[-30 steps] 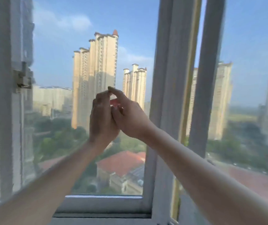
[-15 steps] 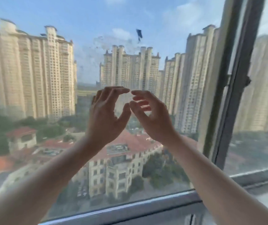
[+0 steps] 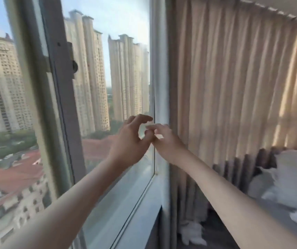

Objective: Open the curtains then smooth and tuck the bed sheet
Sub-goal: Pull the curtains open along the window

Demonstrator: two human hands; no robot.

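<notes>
Both my hands are raised in front of the window. My left hand [image 3: 128, 142] has its fingers arched in a loose C and holds nothing. My right hand [image 3: 167, 141] is beside it, its fingertips touching the left thumb, just left of the curtain edge; neither hand touches the cloth. The beige curtain [image 3: 237, 83] hangs drawn across the right part of the window wall, pleated, down to the floor. At the lower right lies the bed, with a rumpled white bed sheet [image 3: 291, 187] and bedding, blurred.
The window [image 3: 108, 69] shows tall apartment towers and red roofs. A dark latch [image 3: 73, 62] sits on its grey frame at the left. The white sill [image 3: 135, 205] runs below my arms. White cloth [image 3: 192, 234] lies on the floor between curtain and bed.
My view has swung right, from the bare window glass to the curtain and bed. My hands stay raised together and have drawn closer, now touching.
</notes>
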